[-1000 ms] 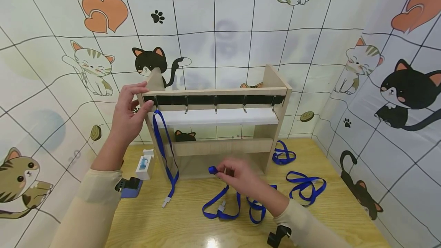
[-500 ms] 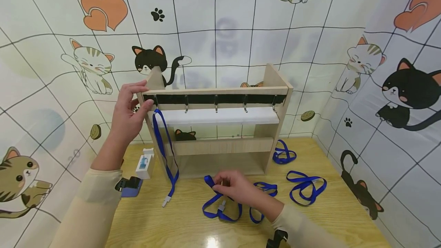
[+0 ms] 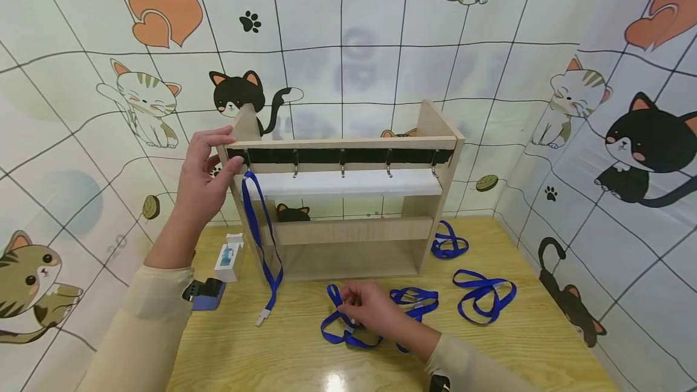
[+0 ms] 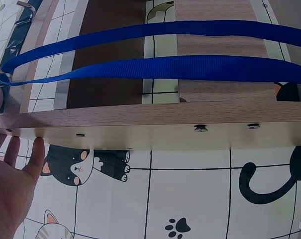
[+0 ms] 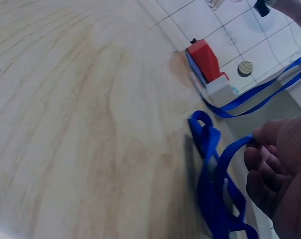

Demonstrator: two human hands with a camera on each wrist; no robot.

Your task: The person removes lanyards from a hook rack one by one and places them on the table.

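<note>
My left hand point(image 3: 204, 177) grips the upper left corner of a wooden rack point(image 3: 348, 231), thumb on its front and fingers along the side panel. From the rack's leftmost hook hangs a blue lanyard point(image 3: 248, 207), its two straps also crossing the left wrist view. Low in front of the rack, my right hand point(image 3: 376, 310) pinches another blue lanyard point(image 5: 210, 199) between thumb and fingertips. Much of that lanyard lies in loops on the table point(image 3: 261, 362), and the palm covers part of it.
Several metal hooks point(image 3: 343, 165) line the black strip on the rack's front. More blue lanyards lie coiled on the right: one point(image 3: 416, 295) beside the right hand, one point(image 3: 484, 295) farther right, one point(image 3: 449, 244) by the rack. A small white box point(image 3: 229, 262) stands left.
My right hand has come down and toward me, lowering the pinched strap from in front of the rack's base to the table. The left hand has stayed on the corner.
</note>
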